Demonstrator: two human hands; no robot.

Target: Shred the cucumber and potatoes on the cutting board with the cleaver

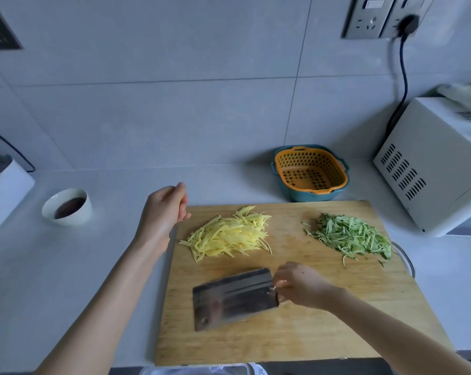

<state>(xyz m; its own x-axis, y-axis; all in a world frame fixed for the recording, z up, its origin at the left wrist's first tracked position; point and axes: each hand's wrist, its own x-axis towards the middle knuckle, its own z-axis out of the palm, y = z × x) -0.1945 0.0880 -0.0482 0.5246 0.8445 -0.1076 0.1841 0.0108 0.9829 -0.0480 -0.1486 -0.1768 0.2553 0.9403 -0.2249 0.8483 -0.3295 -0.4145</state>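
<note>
The cleaver lies flat on the near half of the cutting board, its blade end to the left. The right hand has its fingers curled round the handle end (the handle itself is mostly hidden under them). Beyond it sit the potato shreds, a yellow heap left of centre, and the cucumber shreds, a green heap well apart to the right. Both look fully cut, so the task seems close to done. The left hand hovers over the board's far left corner, fingers loosely bent and holding nothing.

The risks from here are small but real. Lifted by so light a hold at its end, the heavy blade could tip or slip back onto the board. A careless sweep could also push strands off onto the desk, since the cucumber heap reaches the board's right edge.
</note>
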